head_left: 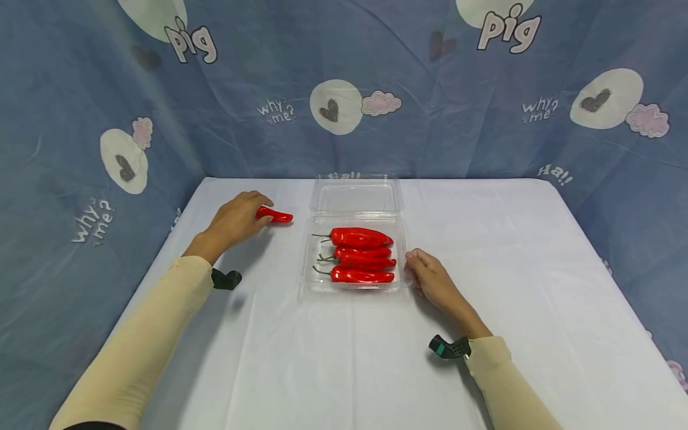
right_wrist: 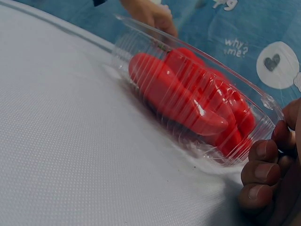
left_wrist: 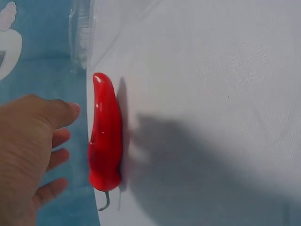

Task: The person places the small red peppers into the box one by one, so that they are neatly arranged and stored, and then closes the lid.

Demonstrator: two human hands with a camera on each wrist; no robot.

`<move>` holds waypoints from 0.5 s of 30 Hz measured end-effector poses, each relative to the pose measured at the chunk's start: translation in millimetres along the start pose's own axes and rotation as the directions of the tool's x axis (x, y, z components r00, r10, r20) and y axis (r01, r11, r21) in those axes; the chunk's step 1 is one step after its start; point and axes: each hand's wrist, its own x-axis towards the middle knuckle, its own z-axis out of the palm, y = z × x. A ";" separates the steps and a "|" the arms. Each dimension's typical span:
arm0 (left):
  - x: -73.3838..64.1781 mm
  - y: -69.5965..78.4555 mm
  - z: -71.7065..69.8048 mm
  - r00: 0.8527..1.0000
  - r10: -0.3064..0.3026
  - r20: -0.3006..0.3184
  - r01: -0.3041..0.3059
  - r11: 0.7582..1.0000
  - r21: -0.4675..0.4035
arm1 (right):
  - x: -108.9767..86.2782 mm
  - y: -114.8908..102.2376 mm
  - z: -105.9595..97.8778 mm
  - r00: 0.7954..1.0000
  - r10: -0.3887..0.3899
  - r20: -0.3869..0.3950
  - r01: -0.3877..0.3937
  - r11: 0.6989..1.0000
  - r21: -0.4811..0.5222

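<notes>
At least four in, one out, the lid open

From where I stand, the loose red pepper (head_left: 282, 217) lies to the left of the clear box (head_left: 322, 224), about level with its hinge. The left hand (head_left: 239, 218) is over it, thumb and fingers spread and loosely bent; the wrist view shows a gap, so no grip yet. Inside the box I count at least four packed peppers (head_left: 365, 261), stems toward its left side; they overlap, so there may be another. At the box's right edge the right hand (head_left: 430, 278) pinches the rim between thumb and forefinger, the other fingers curled. The lid (head_left: 356, 196) is folded back on the box's far side.

I'd judge the filling well along: what's left seems to be that one pepper and the unclosed lid. Under the box spreads a white cloth (head_left: 301, 364); beyond it hangs a blue backdrop (head_left: 258, 65)
</notes>
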 end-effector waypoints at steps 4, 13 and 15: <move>1.4 -3.8 3.0 1.000 -0.004 0.000 0.004 1.000 -0.007 | -8.0 -21.2 1.1 1.000 0.006 0.015 -0.006 1.000 -0.008; 9.2 -5.2 14.7 0.999 0.000 0.034 -0.001 1.000 0.005 | -14.1 -35.6 0.1 1.000 0.014 0.016 -0.014 1.000 -0.014; 9.8 -5.1 16.3 0.999 -0.007 0.043 0.006 1.000 0.015 | -14.4 -36.3 -0.1 1.000 0.014 0.017 -0.013 1.000 -0.020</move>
